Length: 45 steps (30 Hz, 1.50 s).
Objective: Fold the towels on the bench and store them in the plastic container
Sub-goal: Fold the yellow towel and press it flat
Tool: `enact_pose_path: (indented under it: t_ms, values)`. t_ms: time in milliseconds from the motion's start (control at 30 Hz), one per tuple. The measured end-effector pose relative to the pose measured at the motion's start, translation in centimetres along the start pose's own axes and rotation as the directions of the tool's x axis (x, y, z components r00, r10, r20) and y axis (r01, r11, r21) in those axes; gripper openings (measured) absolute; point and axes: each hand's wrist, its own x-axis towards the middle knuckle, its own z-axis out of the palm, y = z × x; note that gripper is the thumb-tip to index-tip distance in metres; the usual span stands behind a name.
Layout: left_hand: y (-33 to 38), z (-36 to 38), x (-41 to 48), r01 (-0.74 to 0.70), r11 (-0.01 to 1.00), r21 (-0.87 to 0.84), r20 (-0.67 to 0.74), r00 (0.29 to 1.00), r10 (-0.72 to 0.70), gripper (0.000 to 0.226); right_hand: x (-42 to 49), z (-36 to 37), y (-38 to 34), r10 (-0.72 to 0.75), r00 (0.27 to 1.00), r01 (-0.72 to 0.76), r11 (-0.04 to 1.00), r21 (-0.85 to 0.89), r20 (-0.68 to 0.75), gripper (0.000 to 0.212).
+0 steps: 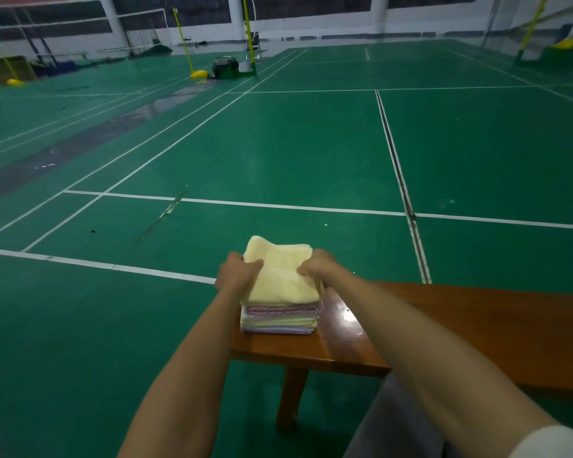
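Both hands, left point(237, 271) and right point(316, 267), gripped the yellow towel point(280, 279) between them atop the stack point(280, 320), likely finishing its fold; next, squaring its edges.

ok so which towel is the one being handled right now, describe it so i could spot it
Find the brown wooden bench on the green court floor; a stack of folded towels sits at its left end. The one you want is the pale yellow towel on top, gripped by the left hand and right hand, bulkier than the flat pink and lilac layers below.
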Motion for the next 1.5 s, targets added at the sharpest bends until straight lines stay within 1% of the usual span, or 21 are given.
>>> enact_pose_path:
  t_ms: [67, 100, 167, 200, 233, 267, 333, 433, 533, 567, 600, 667, 733, 800, 900, 967, 1033, 1100, 1233, 1400, 1500]
  values:
    - [0.2, -0.2, 0.2, 0.027, 1.000, -0.009, 0.018, 0.999, -0.027, 0.066, 0.1, -0.3, -0.4, -0.006, 1.000, 0.006, 1.000, -0.009, -0.030, 0.030]
    - [0.3, -0.3, 0.5, 0.049, 0.998, -0.028, 0.032, 0.998, -0.048, 0.077, 0.5, -0.2, -0.3, -0.008, 0.999, 0.008, 1.000, -0.004, -0.042, 0.039]
    - [0.3, -0.3, 1.0, 0.099, 0.993, -0.058, 0.090, 0.992, -0.094, 0.096, 1.5, 0.2, -0.1, 0.035, 0.999, -0.034, 0.999, 0.026, -0.037, 0.077]
    - [0.1, -0.1, 1.3, 0.132, 0.987, -0.091, 0.139, 0.983, -0.119, 0.101, 1.7, 0.5, 0.0, 0.068, 0.998, -0.068, 0.997, 0.044, -0.017, 0.094]
    - [0.0, 0.1, 1.4, 0.169, 0.975, -0.144, 0.203, 0.969, -0.138, 0.103, 1.9, 0.8, 0.1, 0.100, 0.995, -0.101, 0.993, 0.068, 0.013, 0.104]
    - [-0.1, 0.3, 1.3, 0.212, 0.959, -0.190, 0.280, 0.948, -0.154, 0.105, 1.7, 1.1, 0.1, 0.120, 0.992, -0.124, 0.988, 0.096, 0.047, 0.108]
    - [-0.2, 0.7, 0.9, 0.274, 0.940, -0.202, 0.413, 0.894, -0.172, 0.108, 1.2, 1.5, 0.0, 0.144, 0.980, -0.166, 0.970, 0.175, 0.136, 0.104]
    - [-0.9, 1.5, 1.1, 0.292, 0.939, -0.183, 0.468, 0.866, -0.178, 0.103, 1.0, 2.1, 0.4, 0.133, 0.961, -0.198, 0.944, 0.264, 0.243, 0.094]
    - [-1.5, 1.4, 1.4, 0.381, 0.909, -0.170, 0.531, 0.812, -0.242, 0.118, 0.7, 2.1, 0.8, 0.125, 0.924, -0.251, 0.913, 0.323, 0.362, 0.091]
    - [-1.5, 1.2, 1.2, 0.416, 0.892, -0.177, 0.575, 0.779, -0.249, 0.115, 0.2, 1.9, 0.9, 0.109, 0.910, -0.267, 0.893, 0.363, 0.400, 0.087]
    - [-1.4, 0.9, 1.0, 0.449, 0.874, -0.186, 0.613, 0.748, -0.254, 0.106, 0.3, 1.9, 1.1, 0.087, 0.901, -0.276, 0.871, 0.406, 0.426, 0.080]
    - [-1.3, 0.8, 1.0, 0.487, 0.848, -0.208, 0.669, 0.704, -0.240, 0.086, 0.7, 2.0, 1.7, 0.034, 0.887, -0.290, 0.817, 0.498, 0.461, 0.068]
    - [-1.1, 0.6, 0.9, 0.493, 0.843, -0.216, 0.708, 0.673, -0.212, 0.075, 1.0, 2.2, 2.0, -0.007, 0.856, -0.326, 0.768, 0.551, 0.517, 0.063]
    - [-1.1, 0.8, 1.3, 0.495, 0.836, -0.236, 0.716, 0.671, -0.195, 0.076, 1.5, 2.6, 2.4, -0.034, 0.830, -0.373, 0.709, 0.599, 0.557, 0.062]
    - [-1.1, 0.8, 1.4, 0.492, 0.834, -0.250, 0.728, 0.664, -0.173, 0.074, 2.2, 2.9, 3.4, -0.043, 0.814, -0.406, 0.672, 0.620, 0.580, 0.062]
    - [-1.7, 1.2, 1.4, 0.534, 0.786, -0.312, 0.746, 0.650, -0.145, 0.078, 2.3, 3.0, 3.9, -0.048, 0.814, -0.412, 0.655, 0.633, 0.579, 0.060]
    - [-2.5, 1.7, 1.4, 0.552, 0.737, -0.390, 0.737, 0.666, -0.109, 0.081, 2.5, 3.1, 4.4, -0.055, 0.809, -0.422, 0.638, 0.644, 0.585, 0.059]
    - [-3.4, 2.1, 1.6, 0.551, 0.718, -0.424, 0.728, 0.679, -0.091, 0.083, 2.6, 3.1, 4.7, -0.062, 0.795, -0.431, 0.641, 0.635, 0.603, 0.061]
    - [-4.2, 2.4, 1.8, 0.573, 0.712, -0.405, 0.757, 0.647, -0.091, 0.087, 2.6, 3.8, 5.4, -0.061, 0.783, -0.443, 0.644, 0.623, 0.620, 0.069]
    - [-4.7, 2.9, 2.0, 0.539, 0.745, -0.394, 0.734, 0.672, -0.099, 0.094, 2.6, 5.7, 6.6, -0.109, 0.820, -0.410, 0.574, 0.709, 0.562, 0.083]
    - [-4.4, 2.8, 1.8, 0.509, 0.761, -0.404, 0.717, 0.692, -0.082, 0.088, 2.1, 5.5, 7.0, -0.126, 0.823, -0.409, 0.545, 0.732, 0.553, 0.074]
